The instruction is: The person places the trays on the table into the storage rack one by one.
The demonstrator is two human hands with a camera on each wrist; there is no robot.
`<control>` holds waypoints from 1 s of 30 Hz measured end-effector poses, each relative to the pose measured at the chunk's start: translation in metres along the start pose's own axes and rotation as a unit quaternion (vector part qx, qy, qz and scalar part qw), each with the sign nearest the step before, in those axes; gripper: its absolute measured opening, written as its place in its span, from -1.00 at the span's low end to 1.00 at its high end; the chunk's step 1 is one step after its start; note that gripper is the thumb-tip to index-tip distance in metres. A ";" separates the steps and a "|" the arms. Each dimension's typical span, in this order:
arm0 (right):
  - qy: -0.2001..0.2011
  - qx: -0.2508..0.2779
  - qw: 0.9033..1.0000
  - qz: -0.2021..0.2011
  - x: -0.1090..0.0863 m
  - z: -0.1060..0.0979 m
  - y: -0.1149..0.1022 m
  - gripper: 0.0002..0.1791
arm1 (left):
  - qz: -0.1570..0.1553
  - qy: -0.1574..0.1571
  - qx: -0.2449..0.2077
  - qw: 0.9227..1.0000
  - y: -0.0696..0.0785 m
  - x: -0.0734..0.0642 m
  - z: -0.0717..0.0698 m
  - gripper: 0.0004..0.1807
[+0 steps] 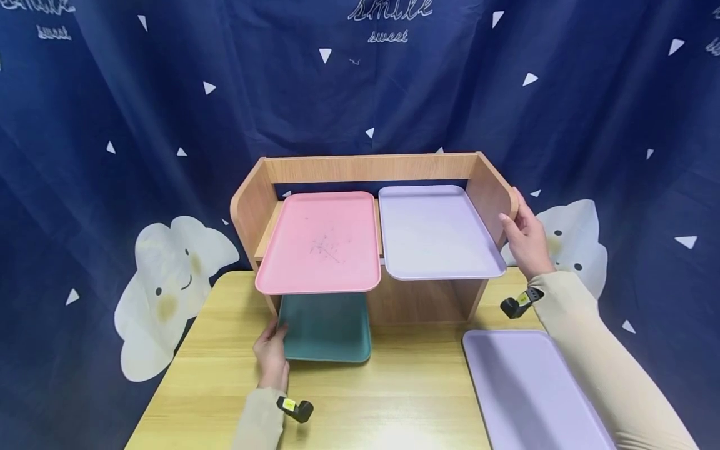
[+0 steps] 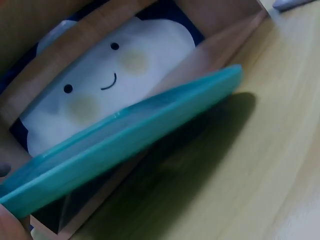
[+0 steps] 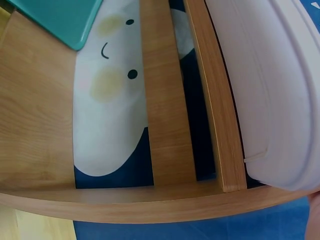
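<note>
My left hand (image 1: 272, 357) pinches a teal tray (image 1: 326, 330) by its left edge, thumb on top. The tray is partly inside the lower level of a small wooden shelf (image 1: 371, 169); in the left wrist view its front rim (image 2: 120, 132) is raised over the table, casting a shadow. My right hand (image 1: 527, 237) grips the front edge of the shelf's right side panel (image 1: 492, 187), thumb on the inner side. On the upper level lie a pink tray (image 1: 332, 244) and a lilac tray (image 1: 439, 231), both jutting out at the front.
Another lilac tray (image 1: 529, 381) lies on the wooden table (image 1: 394, 400) at the front right, under my right forearm. Behind the shelf hangs a dark blue curtain (image 1: 337, 94) with white triangles and smiling pale shapes.
</note>
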State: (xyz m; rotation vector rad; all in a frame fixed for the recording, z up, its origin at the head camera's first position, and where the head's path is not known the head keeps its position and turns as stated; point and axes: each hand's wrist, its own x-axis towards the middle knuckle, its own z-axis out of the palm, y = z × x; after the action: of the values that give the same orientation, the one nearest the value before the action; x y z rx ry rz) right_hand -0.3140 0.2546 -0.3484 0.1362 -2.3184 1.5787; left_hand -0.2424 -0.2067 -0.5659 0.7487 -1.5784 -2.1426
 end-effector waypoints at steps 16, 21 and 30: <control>0.000 0.002 1.000 0.011 0.000 -0.001 0.000 -0.34 | 0.075 0.019 0.078 0.994 -0.025 0.012 -0.001 -0.47; 0.000 0.000 1.000 0.010 0.000 -0.001 -0.001 -0.34 | 0.081 0.029 0.073 0.994 -0.032 0.018 -0.003 -0.47; 0.002 0.007 1.000 0.005 0.000 -0.002 -0.001 -0.34 | 0.085 0.019 0.087 0.992 -0.042 0.015 -0.013 -0.37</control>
State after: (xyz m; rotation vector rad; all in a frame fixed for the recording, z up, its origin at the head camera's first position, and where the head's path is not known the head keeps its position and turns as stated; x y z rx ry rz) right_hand -0.3134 0.2559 -0.3474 0.1248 -2.3103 1.5989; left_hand -0.2462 -0.2126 -0.6114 0.6789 -1.7586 -1.8779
